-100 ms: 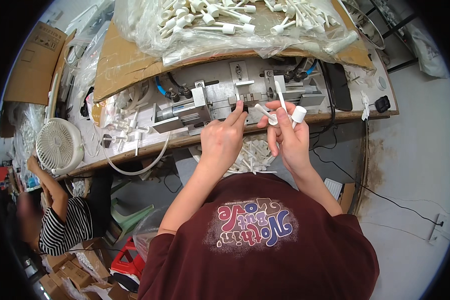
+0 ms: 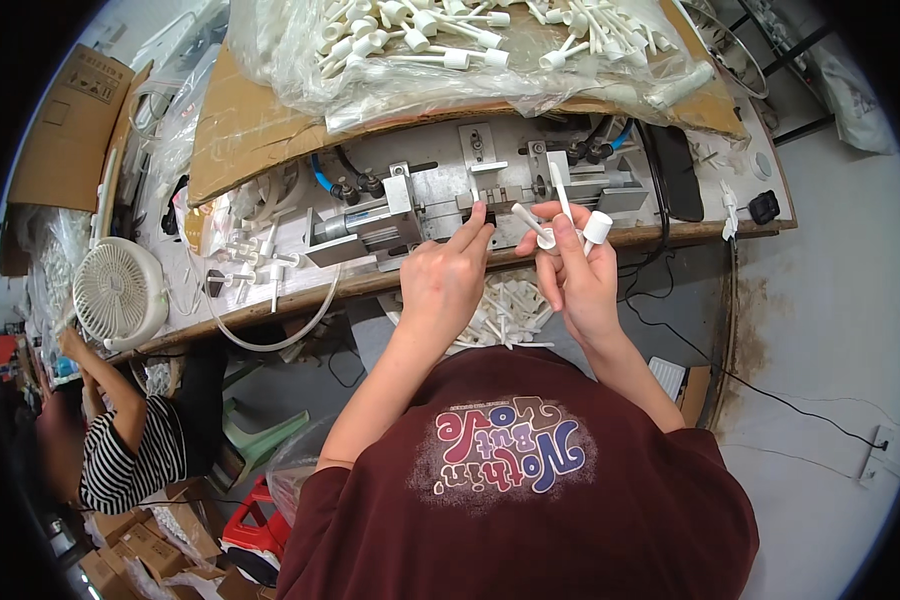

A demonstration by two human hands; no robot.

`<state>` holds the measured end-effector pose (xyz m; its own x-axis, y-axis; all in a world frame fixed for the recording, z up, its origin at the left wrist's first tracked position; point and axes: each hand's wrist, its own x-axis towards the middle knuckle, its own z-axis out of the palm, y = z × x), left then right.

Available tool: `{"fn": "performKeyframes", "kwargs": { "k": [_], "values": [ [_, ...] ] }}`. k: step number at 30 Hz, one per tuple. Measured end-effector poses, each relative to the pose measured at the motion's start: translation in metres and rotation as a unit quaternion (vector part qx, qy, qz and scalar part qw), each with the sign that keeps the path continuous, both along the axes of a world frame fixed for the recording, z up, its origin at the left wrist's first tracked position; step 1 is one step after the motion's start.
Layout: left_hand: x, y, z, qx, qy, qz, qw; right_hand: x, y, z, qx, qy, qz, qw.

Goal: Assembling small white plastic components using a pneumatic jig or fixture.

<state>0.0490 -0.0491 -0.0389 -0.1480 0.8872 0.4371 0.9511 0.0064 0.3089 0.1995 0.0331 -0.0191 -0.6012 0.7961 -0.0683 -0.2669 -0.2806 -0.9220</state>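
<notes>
My left hand (image 2: 438, 285) reaches to the metal clamping fixture (image 2: 495, 195) at the bench's front edge, index and middle fingers stretched out, the fingertip at the fixture's front. Its other fingers curl under, and its thumb is hidden. Just right of the fixture, my right hand (image 2: 580, 270) is closed around several white plastic stem pieces with round caps. One cap (image 2: 597, 228) sticks out to the right, one stem (image 2: 560, 190) points up, and another stem (image 2: 528, 220) leans left. Below my hands, a heap of white stem pieces (image 2: 505, 312) lies in front of my body.
Air cylinders (image 2: 365, 225) flank the fixture. Behind it, cardboard (image 2: 260, 130) carries a plastic bag of capped white pieces (image 2: 410, 30). A white fan (image 2: 120, 290) and loose pieces (image 2: 255, 260) are on the left. A co-worker in a striped shirt (image 2: 135, 450) sits at far left.
The co-worker's arm at the left has shifted slightly down and right. My right hand and its pieces have barely moved; my left hand stays at the fixture.
</notes>
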Motion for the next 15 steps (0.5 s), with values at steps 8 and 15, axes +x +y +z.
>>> {"fn": "performKeyframes", "kwargs": {
  "k": [8,15],
  "values": [
    [0.016,-0.010,0.027,0.158,-0.079,-0.090,0.980,0.000,-0.004,-0.006,-0.054,-0.011,-0.029,0.998],
    [0.012,-0.005,0.030,0.139,-0.102,-0.111,0.979,-0.007,-0.020,-0.016,-0.108,-0.031,0.038,0.993]
  ]
}}
